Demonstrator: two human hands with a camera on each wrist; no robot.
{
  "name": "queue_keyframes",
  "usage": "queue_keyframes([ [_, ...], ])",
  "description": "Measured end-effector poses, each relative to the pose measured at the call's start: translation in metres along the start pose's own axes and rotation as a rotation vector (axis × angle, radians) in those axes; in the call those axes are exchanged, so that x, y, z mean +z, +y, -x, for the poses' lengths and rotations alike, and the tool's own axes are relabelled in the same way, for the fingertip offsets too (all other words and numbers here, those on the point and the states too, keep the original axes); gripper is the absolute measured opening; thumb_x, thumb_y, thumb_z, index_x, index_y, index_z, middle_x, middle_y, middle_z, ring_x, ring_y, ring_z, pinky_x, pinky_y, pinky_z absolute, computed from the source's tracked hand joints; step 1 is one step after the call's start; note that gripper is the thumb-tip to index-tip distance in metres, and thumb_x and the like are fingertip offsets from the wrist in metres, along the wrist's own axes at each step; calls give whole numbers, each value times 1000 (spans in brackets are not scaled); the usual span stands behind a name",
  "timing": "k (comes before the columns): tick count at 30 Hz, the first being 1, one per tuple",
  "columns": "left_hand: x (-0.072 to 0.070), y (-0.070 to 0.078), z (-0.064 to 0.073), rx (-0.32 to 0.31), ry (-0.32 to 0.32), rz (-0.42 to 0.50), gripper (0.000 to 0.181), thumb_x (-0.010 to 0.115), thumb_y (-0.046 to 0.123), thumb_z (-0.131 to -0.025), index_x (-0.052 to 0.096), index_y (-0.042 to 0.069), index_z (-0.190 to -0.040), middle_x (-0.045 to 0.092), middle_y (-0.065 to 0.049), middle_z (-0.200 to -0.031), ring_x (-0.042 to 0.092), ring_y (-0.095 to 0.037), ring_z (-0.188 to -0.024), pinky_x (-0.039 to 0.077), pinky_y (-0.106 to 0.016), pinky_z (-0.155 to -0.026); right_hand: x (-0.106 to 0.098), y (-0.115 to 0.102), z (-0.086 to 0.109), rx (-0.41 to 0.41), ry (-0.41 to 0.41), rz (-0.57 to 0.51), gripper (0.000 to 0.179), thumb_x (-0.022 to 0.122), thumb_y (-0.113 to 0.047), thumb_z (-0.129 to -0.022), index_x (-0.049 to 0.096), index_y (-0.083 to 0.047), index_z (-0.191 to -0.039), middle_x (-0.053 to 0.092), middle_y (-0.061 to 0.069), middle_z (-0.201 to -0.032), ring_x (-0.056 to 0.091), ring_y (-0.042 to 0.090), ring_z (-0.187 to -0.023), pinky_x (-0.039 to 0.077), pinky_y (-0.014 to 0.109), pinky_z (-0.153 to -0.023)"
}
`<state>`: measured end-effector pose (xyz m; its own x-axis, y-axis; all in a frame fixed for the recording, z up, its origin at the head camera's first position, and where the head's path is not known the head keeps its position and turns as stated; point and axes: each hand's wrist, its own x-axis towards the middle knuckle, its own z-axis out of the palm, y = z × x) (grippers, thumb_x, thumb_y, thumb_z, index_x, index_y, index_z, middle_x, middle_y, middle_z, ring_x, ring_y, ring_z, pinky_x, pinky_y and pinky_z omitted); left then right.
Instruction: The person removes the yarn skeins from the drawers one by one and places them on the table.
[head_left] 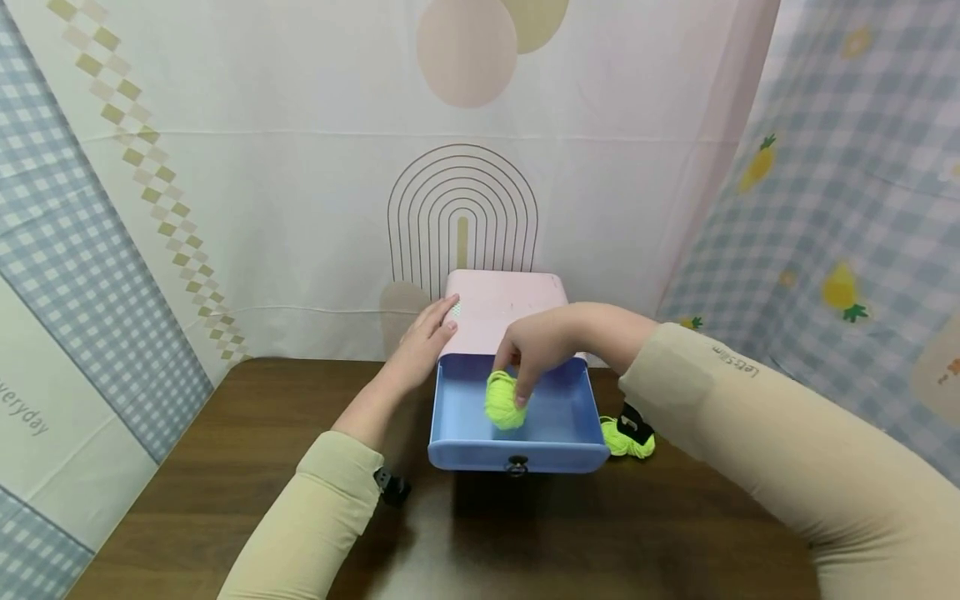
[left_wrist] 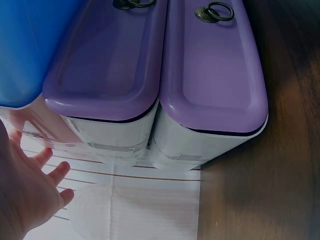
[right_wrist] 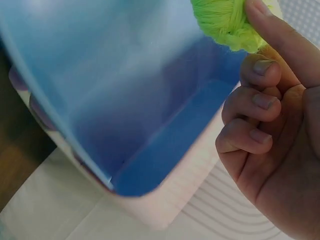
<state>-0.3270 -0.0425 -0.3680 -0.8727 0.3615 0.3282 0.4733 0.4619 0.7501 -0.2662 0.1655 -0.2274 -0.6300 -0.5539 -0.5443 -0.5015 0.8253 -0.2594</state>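
My right hand (head_left: 542, 340) pinches a small neon yellow-green ball of yarn (head_left: 504, 402) between thumb and finger, over the pulled-out blue drawer (head_left: 517, 456). In the right wrist view the yarn (right_wrist: 227, 25) shows at the top edge, with the other fingers (right_wrist: 262, 102) curled below it. The drawer belongs to a cabinet with a pink top (head_left: 498, 304). At the cabinet's left upper edge lies my left hand (head_left: 426, 337), fingers spread and holding nothing. The left wrist view shows that hand (left_wrist: 35, 192) beside the cabinet's side.
A second neon yellow-green yarn bundle (head_left: 628, 440) lies on the brown wooden table (head_left: 285, 467), right of the drawer and partly behind my right wrist camera. Two closed purple drawers (left_wrist: 215, 70) with ring pulls sit under the blue one. A patterned cloth (head_left: 315, 217) hangs behind the cabinet.
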Motion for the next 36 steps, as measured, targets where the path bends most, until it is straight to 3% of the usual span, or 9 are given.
queue_keyframes([
  [3,0,0,0,1,2,0,55,36,42,-104,32,26,-157,26,-7,-162,21,-32,-148,10,-65,-114,-2,9,8,-11,11,-43,27,83,-24,-81,77,-25,-107,49,-5,-72,45,10,-71,38,26,-66],
  [10,0,-1,-1,-2,-1,0,55,35,43,-104,31,28,-157,25,-4,-162,21,-30,-148,10,-64,-114,-9,32,34,-52,66,-173,25,82,-21,-82,77,-23,-106,58,-3,-73,46,11,-68,42,27,-64],
  [20,0,-3,-2,-6,-1,-4,54,35,43,-105,31,29,-157,25,-4,-162,20,-30,-148,12,-63,-115,-7,72,66,-27,160,-270,22,81,-23,-83,76,-18,-104,57,0,-75,46,14,-69,43,30,-65],
  [29,1,-4,-2,-5,-1,6,55,35,44,-104,31,29,-157,25,-4,-162,20,-30,-148,13,-63,-115,12,118,92,36,223,-361,16,78,-22,-85,73,-13,-98,54,1,-71,44,13,-63,43,29,-62],
  [36,1,-4,-2,-5,-2,11,55,34,47,-104,31,31,-157,25,-3,-162,20,-30,-148,12,-64,-114,39,165,101,54,218,-472,20,75,-22,-88,73,-9,-104,55,2,-71,40,10,-56,38,24,-52],
])
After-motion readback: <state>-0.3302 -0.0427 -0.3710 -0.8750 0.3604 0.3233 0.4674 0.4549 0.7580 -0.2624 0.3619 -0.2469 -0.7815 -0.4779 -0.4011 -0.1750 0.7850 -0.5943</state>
